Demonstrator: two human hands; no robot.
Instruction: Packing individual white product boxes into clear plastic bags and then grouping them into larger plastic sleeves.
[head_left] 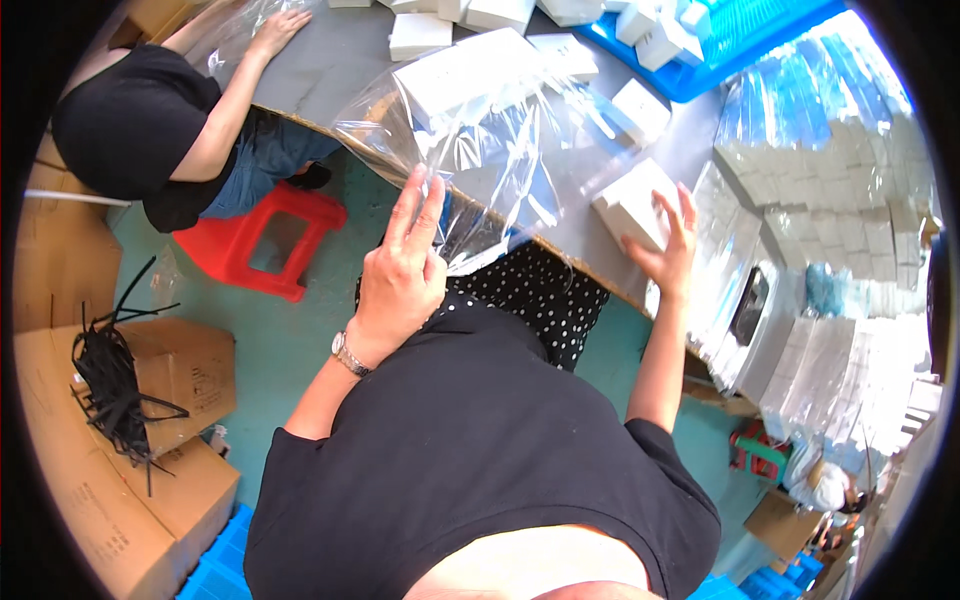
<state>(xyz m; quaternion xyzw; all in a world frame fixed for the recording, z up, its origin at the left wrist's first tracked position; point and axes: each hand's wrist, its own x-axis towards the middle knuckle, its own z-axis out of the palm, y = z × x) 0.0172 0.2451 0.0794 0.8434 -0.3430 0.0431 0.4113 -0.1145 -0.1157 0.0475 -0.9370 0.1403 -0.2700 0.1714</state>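
Note:
A clear plastic bag (pixel 515 165) stretches over the table's near edge, crinkled and shiny. Under its far part is a large white box (pixel 470 75); whether the box lies inside the bag I cannot tell. My left hand (pixel 400 280), wearing a wristwatch, is at the bag's near left edge, two fingers extended along the film and the thumb close to its lower corner. On the right, my right hand (pixel 668 245) has its thumb and fingers around the near right side of a smaller white box (pixel 632 205), which rests on the table.
More white boxes (pixel 420 37) stand along the grey table (pixel 310 75). A blue tray (pixel 690 85) holds several small ones. Wrapped white stacks (pixel 850 190) line the right. At left, a person in black (pixel 135 125) sits by a red stool (pixel 290 265); cartons (pixel 185 370) stand below.

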